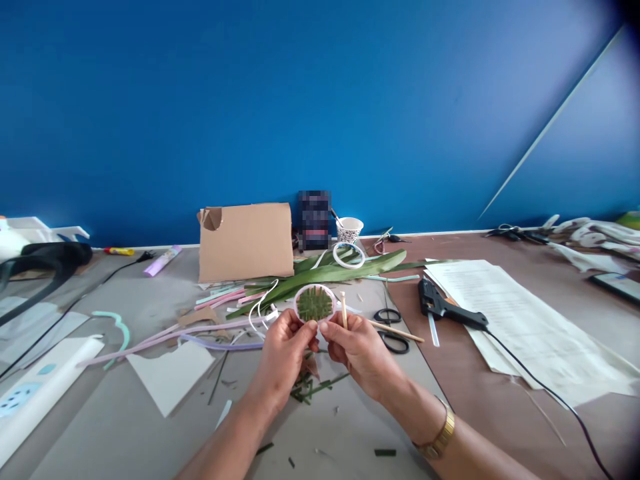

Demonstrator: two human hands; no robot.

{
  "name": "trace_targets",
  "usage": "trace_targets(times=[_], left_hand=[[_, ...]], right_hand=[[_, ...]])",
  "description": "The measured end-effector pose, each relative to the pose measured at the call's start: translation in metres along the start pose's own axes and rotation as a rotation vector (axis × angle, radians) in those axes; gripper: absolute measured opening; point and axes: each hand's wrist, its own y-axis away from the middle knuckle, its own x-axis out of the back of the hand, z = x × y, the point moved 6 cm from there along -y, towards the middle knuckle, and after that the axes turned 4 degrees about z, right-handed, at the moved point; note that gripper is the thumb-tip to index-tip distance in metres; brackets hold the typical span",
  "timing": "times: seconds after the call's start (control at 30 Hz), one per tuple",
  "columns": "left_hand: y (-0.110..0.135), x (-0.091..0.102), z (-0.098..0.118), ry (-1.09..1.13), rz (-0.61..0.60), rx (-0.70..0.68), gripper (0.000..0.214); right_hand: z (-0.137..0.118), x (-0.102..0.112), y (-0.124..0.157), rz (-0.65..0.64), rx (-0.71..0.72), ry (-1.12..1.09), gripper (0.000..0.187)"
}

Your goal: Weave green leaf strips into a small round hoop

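Left hand (285, 353): thumb and fingers closed, pinching the lower left edge of a round woven green piece (315, 305) with a pale rim. Right hand (360, 350): same grip at the lower right edge, thumb tips nearly meeting at the bottom. Piece is held up off the table, face toward the wearer, between both hands. Pale stick (344, 312) stands upright at the right hand's fingers; can't tell if gripped or just behind them. Gold watch (441, 435) on the right wrist.

Below the hands: cut green scraps (306, 388) on the grey mat (150, 443). Beyond the piece: long green leaves (290, 285), with a white ring (363, 264) on them. Right of the right hand: black scissors (395, 344), then a black glue gun (450, 311) partly on printed sheets (530, 320).
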Motion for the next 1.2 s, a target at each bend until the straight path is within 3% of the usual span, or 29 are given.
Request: trace_targets(times=[0.23,0.53,0.8,0.97,1.2], left_hand=[[0.001,-0.002,-0.008,0.073,-0.028,0.089,0.026],[0.001,-0.002,-0.009,0.040,-0.022,0.063,0.026],[0.001,-0.002,-0.014,0.031,-0.026,0.095,0.025],[0.004,-0.008,-0.016,0.029,-0.066,0.123,0.027],[0.006,-0.009,-0.012,0.028,-0.028,0.144,0.029]], right_hand=[[0.000,0.001,0.002,0.054,-0.005,0.053,0.028],[-0.004,0.003,0.003,0.095,0.045,0.160,0.020],[0.001,0.007,0.001,0.100,0.020,0.028,0.032],[0.001,0.012,-0.001,0.195,0.081,0.139,0.030],[-0.003,0.016,-0.005,0.201,0.187,0.258,0.028]])
